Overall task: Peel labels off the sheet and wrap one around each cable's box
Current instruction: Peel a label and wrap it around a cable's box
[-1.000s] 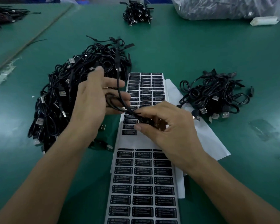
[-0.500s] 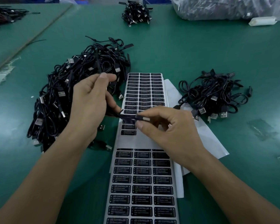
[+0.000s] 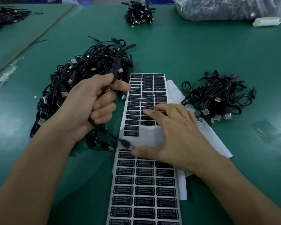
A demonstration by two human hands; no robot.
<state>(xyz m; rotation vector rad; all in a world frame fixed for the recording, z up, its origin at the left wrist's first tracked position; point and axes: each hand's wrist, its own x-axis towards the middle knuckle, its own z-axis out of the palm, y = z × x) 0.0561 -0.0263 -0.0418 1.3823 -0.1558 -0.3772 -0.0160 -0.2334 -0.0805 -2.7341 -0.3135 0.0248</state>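
From the head view, the left hand (image 3: 88,104) is closed in a fist around a thin black cable (image 3: 109,135), its fingers (image 3: 102,109) curled tight on the cord above the near-left part of the green surface (image 3: 193,51). The cable's slim black box (image 3: 115,67) stands up out of the top of the fist, and the loose plug end hangs blurred below. The right hand (image 3: 175,132) holds nothing. Its fingers (image 3: 147,112) are spread flat and low over the long white sheet of black rectangular labels (image 3: 146,192), which runs from the near edge toward the middle. The fingertips are over the last filled rows, but blur hides whether they touch a label. A large heap of black cables (image 3: 68,88) lies just left of the sheet, and a smaller heap (image 3: 217,98) lies to its right. The step in hand looks like picking the next label. A fingertip could catch two neighbouring labels, or lift one crookedly so that it folds and sticks to itself. The dangling plug could drag across the sheet and shift it as the label lifts. The box juts well clear of the fist, so it may twist as the label is wrapped, leaving it skewed.
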